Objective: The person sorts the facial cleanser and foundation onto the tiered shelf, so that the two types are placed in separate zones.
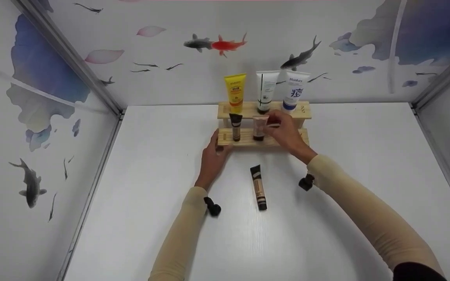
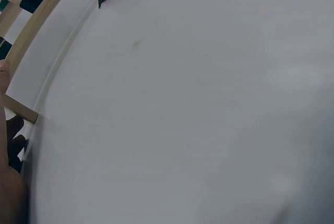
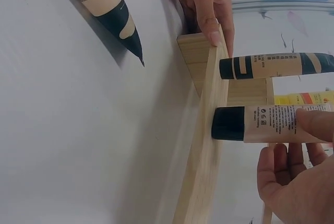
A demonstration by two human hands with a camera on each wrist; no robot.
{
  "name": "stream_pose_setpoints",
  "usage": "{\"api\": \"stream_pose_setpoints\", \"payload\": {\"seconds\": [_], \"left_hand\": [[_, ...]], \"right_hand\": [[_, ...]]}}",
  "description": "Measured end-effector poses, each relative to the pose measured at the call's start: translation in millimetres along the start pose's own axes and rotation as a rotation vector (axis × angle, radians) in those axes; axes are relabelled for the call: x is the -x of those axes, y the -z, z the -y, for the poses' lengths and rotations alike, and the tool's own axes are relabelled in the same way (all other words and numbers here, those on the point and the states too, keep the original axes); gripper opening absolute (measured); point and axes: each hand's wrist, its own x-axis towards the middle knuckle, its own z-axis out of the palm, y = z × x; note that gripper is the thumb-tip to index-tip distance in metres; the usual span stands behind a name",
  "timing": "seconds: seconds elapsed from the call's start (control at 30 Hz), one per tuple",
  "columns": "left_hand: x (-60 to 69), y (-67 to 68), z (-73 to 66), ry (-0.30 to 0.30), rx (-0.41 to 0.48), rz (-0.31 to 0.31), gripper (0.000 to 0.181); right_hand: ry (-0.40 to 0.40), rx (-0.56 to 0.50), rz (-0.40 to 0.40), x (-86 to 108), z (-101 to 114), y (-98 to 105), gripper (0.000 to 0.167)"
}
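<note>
A two-tier wooden rack [image 1: 248,143] stands on the white table. My right hand [image 1: 287,134] pinches a small pinkish tube [image 3: 271,125] between thumb and fingers. Its black cap points down at the rack's lower tier; whether it sits in a hole cannot be told. At the rack's left end, my left hand [image 1: 214,160] grips the lower board, with the thumb [image 3: 210,30] on its edge. Left of the pinkish tube, a slim beige tube with black ends [image 1: 236,128] stands in the same tier. Another beige and black tube [image 1: 259,188] lies on the table in front.
Along the upper tier stand a yellow tube [image 1: 235,93], a white tube with a dark cap [image 1: 266,90] and a white tube with a blue cap [image 1: 295,90]. Behind the rack rises a wall panel [image 1: 162,86] printed with fish. Side panels flank the table [image 1: 150,156].
</note>
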Motion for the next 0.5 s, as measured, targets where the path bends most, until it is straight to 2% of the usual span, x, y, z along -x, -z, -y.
{"api": "stream_pose_setpoints", "payload": {"seconds": [0.23, 0.37, 0.5], "left_hand": [[-0.1, -0.4, -3.7, -0.018, -0.023, -0.004, 0.086], [0.2, -0.7, -3.6, -0.004, -0.022, -0.002, 0.086], [0.2, -1.0, -1.9, 0.007, -0.012, -0.004, 0.087]], "right_hand": [[0.013, -0.032, -0.001, 3.2, -4.1, 4.1, 0.04], [-0.024, -0.02, -0.001, 6.9, -4.4, 6.2, 0.042], [-0.028, 0.005, 0.011, 9.5, -5.9, 6.6, 0.039]]}}
